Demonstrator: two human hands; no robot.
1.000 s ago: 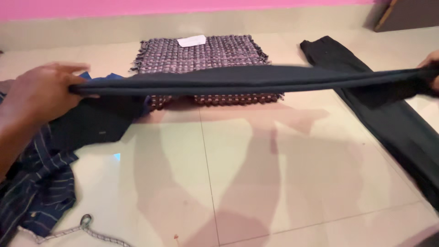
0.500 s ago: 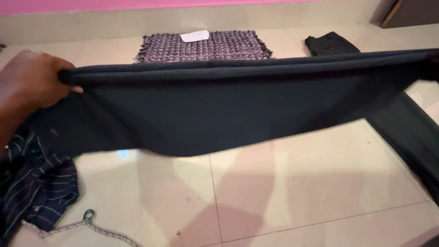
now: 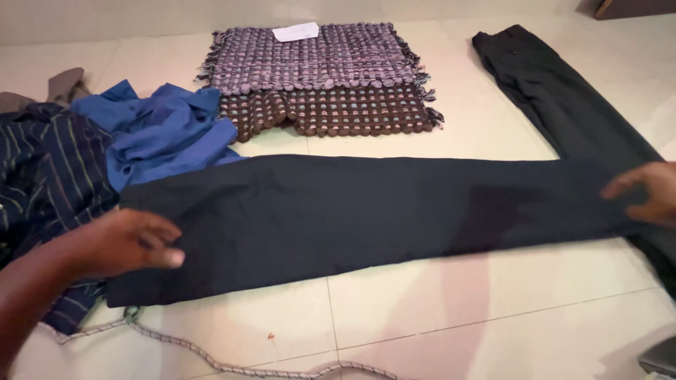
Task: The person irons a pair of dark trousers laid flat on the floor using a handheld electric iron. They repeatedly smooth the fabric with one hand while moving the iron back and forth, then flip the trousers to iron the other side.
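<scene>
Where the hands are: both rest on a long dark garment (image 3: 366, 211), seemingly trousers, spread across the tiled floor (image 3: 458, 309).
Left hand: the left hand (image 3: 123, 243) lies palm down on the garment's left end, fingers loosely curled and released, pinching nothing.
Right hand: the right hand (image 3: 644, 191) sits at the garment's right end near the floor's right edge, fingers stretched flat on the cloth, not grasping.
Garment: it lies flat, running left to right across the middle of the floor.
Step in hand: by the look of it, laying the cloth down and pressing it smooth.
Next move calls for: probably even pressure at both ends, so that no crease forms.
Behind it: a woven purple and brown mat (image 3: 317, 67) near the floor's far edge, a white slip (image 3: 296, 32) on it.
Left side: a crumpled blue garment (image 3: 158, 130) and a striped navy shirt (image 3: 49, 169).
Right side: another dark trouser length (image 3: 556, 91) runs from the far right; whether it joins the first I cannot tell.
Near edge: a braided cord (image 3: 211, 355).
</scene>
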